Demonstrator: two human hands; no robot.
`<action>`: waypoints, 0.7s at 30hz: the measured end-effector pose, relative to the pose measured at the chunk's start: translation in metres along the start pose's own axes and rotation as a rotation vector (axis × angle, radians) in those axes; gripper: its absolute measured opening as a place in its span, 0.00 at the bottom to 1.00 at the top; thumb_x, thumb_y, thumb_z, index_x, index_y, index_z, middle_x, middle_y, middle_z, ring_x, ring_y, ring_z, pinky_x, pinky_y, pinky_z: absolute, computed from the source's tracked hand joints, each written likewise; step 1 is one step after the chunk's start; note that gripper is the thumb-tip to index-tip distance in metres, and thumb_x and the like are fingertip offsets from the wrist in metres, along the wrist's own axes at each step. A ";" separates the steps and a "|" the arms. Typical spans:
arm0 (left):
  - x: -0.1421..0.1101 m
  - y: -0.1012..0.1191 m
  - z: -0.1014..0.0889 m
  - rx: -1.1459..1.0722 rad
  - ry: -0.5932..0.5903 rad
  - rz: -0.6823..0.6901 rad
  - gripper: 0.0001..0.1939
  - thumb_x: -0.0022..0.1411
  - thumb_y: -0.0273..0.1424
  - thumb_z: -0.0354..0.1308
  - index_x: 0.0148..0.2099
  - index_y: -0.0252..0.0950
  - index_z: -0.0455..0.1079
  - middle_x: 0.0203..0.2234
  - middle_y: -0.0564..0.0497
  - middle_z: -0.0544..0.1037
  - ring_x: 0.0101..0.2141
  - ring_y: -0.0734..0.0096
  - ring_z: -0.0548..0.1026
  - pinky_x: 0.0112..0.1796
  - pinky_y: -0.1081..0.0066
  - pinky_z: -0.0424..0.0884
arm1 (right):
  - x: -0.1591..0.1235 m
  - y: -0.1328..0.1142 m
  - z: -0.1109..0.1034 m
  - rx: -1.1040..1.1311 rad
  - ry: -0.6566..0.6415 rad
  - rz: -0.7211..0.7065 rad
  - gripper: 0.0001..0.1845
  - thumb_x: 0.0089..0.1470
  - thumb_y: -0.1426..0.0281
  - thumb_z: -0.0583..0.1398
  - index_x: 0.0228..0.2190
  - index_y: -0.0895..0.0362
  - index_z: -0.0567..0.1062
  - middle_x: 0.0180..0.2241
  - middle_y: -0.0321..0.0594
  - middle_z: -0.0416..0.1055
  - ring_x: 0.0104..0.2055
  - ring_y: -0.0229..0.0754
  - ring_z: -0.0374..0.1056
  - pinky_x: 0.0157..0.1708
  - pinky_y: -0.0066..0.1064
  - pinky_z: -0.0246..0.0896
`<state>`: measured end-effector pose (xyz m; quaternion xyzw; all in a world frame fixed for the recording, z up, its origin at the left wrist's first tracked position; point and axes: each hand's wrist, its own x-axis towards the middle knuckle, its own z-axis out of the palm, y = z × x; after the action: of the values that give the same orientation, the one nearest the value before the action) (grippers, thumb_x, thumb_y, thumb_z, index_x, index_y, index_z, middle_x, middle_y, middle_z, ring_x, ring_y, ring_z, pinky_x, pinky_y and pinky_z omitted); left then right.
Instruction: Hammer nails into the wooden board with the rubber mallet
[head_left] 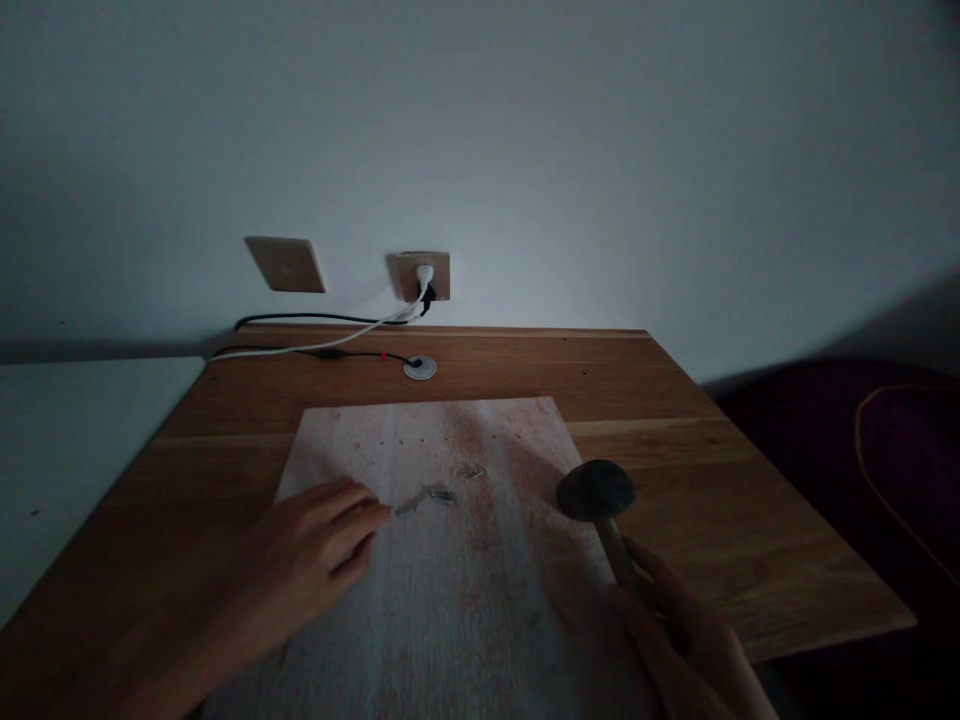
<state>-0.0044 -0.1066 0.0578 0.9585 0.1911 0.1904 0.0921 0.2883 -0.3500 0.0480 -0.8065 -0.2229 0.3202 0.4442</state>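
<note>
My right hand (682, 640) is wrapped round the wooden handle of a black-headed mallet (596, 490), whose head is raised at the right edge of a pale board (465, 590). Over the board's left part is my left hand (322, 540), fingers curled and drawn together; whether something small is between them, I cannot make out. Just past those fingertips lies a loose pile of small metal nails (441, 494). A few more nails (471, 472) rest slightly farther back. Along the board's far side runs a row of small dark marks or nail heads (401, 442).
The board lies on a brown wooden table (750, 520) against a white wall. Behind it are a round cable grommet (420, 368), a white cable (322, 345) and black cables. A wall socket (442, 275) holds plugs. A blank wall plate (286, 264) is at its left.
</note>
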 end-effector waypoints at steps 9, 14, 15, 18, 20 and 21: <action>-0.001 0.014 -0.011 0.180 -0.072 0.146 0.23 0.69 0.13 0.48 0.53 0.38 0.78 0.44 0.50 0.83 0.45 0.65 0.79 0.49 0.66 0.77 | 0.007 -0.002 0.023 0.065 0.039 -0.034 0.40 0.59 0.41 0.66 0.60 0.56 0.79 0.49 0.52 0.86 0.52 0.57 0.82 0.46 0.36 0.79; -0.004 0.016 -0.012 0.246 -0.103 0.092 0.27 0.68 0.12 0.45 0.54 0.40 0.78 0.42 0.49 0.83 0.42 0.63 0.79 0.46 0.66 0.77 | 0.013 0.002 0.022 0.051 -0.039 -0.037 0.43 0.58 0.39 0.66 0.62 0.56 0.78 0.49 0.53 0.86 0.54 0.59 0.81 0.46 0.39 0.79; -0.004 0.014 -0.010 0.212 -0.092 0.077 0.28 0.68 0.12 0.44 0.55 0.40 0.78 0.42 0.49 0.83 0.42 0.63 0.79 0.46 0.66 0.77 | 0.013 0.003 0.023 0.057 -0.035 -0.047 0.43 0.58 0.39 0.66 0.62 0.56 0.77 0.49 0.52 0.86 0.54 0.58 0.81 0.47 0.38 0.78; 0.003 0.006 -0.001 -0.011 -0.051 0.010 0.26 0.69 0.14 0.45 0.53 0.41 0.78 0.40 0.50 0.82 0.41 0.64 0.80 0.43 0.67 0.77 | 0.010 0.005 0.028 0.051 0.021 -0.101 0.41 0.60 0.39 0.64 0.61 0.56 0.78 0.51 0.54 0.85 0.53 0.58 0.81 0.47 0.38 0.77; 0.015 -0.002 0.007 -0.139 -0.027 -0.027 0.20 0.70 0.16 0.48 0.49 0.40 0.78 0.38 0.51 0.81 0.38 0.66 0.79 0.40 0.69 0.77 | 0.009 0.006 0.033 0.030 0.016 -0.104 0.40 0.61 0.40 0.62 0.61 0.55 0.77 0.52 0.55 0.85 0.53 0.59 0.81 0.43 0.39 0.78; 0.024 -0.007 0.011 -0.170 -0.022 -0.030 0.17 0.70 0.17 0.50 0.46 0.40 0.78 0.37 0.51 0.80 0.36 0.68 0.79 0.39 0.70 0.76 | 0.008 0.006 0.034 0.024 0.015 -0.094 0.40 0.62 0.40 0.62 0.62 0.55 0.77 0.52 0.55 0.85 0.52 0.59 0.81 0.43 0.40 0.78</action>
<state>0.0186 -0.0920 0.0538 0.9463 0.1878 0.1938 0.1782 0.2697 -0.3283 0.0263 -0.7922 -0.2535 0.2956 0.4698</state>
